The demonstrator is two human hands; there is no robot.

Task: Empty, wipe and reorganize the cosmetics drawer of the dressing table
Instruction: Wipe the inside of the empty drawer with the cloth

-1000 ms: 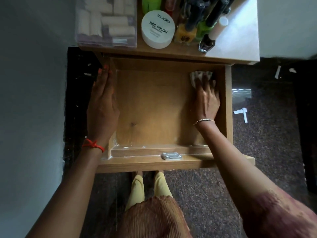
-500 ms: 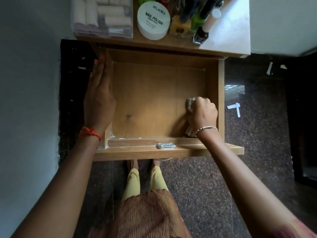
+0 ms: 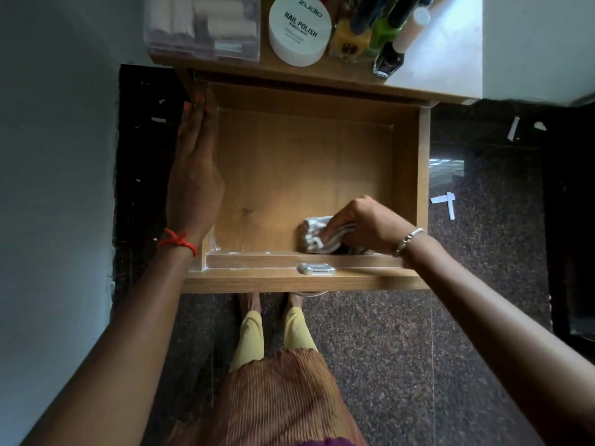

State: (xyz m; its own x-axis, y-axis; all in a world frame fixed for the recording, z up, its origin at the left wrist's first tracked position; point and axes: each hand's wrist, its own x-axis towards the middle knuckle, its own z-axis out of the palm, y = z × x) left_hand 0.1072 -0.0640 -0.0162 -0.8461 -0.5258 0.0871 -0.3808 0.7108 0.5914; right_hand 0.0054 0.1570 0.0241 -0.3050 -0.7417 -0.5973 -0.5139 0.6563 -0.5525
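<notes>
The wooden drawer (image 3: 409, 175) of the dressing table is pulled out, and nothing but a cloth lies inside it. My right hand (image 3: 363, 223) grips a crumpled white cloth (image 3: 314, 235) and holds it down on the drawer floor at the front right, near the front wall. My left hand (image 3: 193, 175) lies flat with straight fingers along the drawer's left side wall. A small metal fitting (image 3: 315, 269) sits on the drawer's front edge.
On the table top stand a white round tub marked NAIL POLISH (image 3: 299, 29), several nail polish bottles (image 3: 370, 33) and a clear box of rolls (image 3: 203, 25). Speckled stone floor with white scraps (image 3: 446, 201) lies to the right; a grey wall is on the left.
My right hand drew the cloth from the back right corner of the drawer to the front right, then a little leftward along the front wall. My left hand stayed on the left wall.
</notes>
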